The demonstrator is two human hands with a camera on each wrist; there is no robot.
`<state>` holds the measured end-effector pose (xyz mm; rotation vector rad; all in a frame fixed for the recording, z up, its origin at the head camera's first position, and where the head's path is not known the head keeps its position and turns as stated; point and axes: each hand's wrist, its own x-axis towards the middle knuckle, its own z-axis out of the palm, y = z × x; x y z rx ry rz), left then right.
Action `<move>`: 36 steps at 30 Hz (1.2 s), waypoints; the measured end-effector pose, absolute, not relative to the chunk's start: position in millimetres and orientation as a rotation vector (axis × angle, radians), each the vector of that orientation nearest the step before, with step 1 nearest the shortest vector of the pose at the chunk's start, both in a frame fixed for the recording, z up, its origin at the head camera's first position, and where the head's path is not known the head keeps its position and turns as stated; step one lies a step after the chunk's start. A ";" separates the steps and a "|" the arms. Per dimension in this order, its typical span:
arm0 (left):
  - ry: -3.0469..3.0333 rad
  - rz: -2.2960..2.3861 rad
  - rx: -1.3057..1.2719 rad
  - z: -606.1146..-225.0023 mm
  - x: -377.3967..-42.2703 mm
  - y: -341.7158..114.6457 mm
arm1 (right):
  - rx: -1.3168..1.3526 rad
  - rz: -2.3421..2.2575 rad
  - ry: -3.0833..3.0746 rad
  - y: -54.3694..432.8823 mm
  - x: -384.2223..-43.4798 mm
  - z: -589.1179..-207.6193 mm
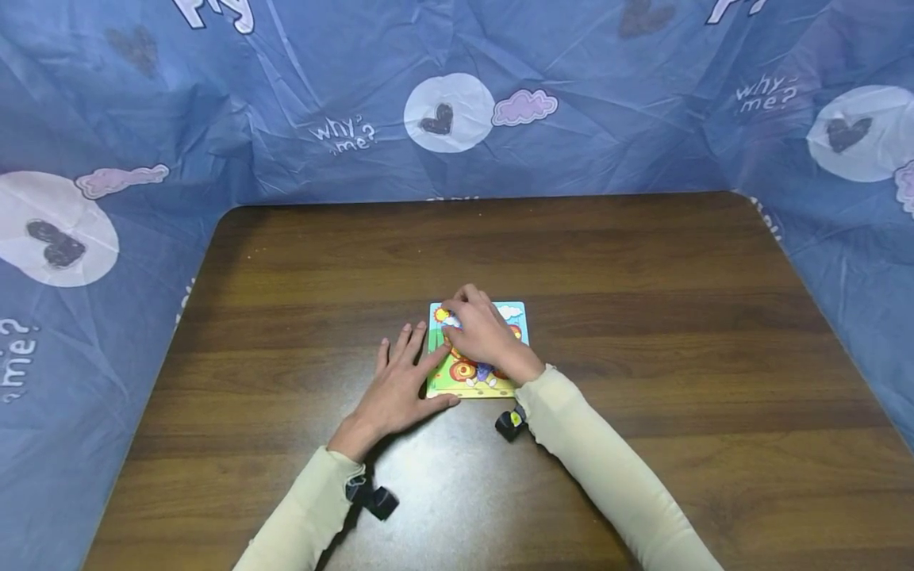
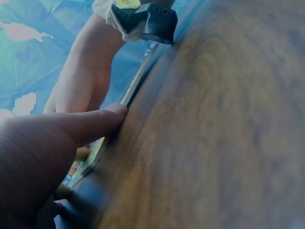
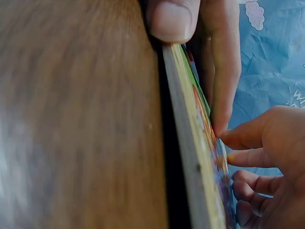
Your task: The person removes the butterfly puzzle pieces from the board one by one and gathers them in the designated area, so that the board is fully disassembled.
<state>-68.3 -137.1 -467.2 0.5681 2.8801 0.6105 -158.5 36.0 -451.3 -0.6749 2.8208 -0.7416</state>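
Observation:
A thin, brightly coloured picture puzzle board lies flat on the table, showing a sun, clouds and a cartoon figure. My left hand is spread at its left side: the thumb touches the near edge, as the left wrist view also shows, and the index finger reaches over the left edge. Over the board's upper left, my right hand bends downward with thumb and index apart. In the right wrist view its fingertips meet the picture surface; I cannot tell whether they pinch a piece. The right hand covers the middle of the picture.
The brown wooden table has rounded far corners. Blue printed cloth hangs behind it and along both sides. A black wrist camera sits below the left sleeve, and another camera hangs at the right cuff, close to the board's near edge.

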 end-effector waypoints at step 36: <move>2.882 0.542 0.571 -467.3 -68.8 -137.1 | -0.705 -0.896 2.731 27.4 -161.6 -459.6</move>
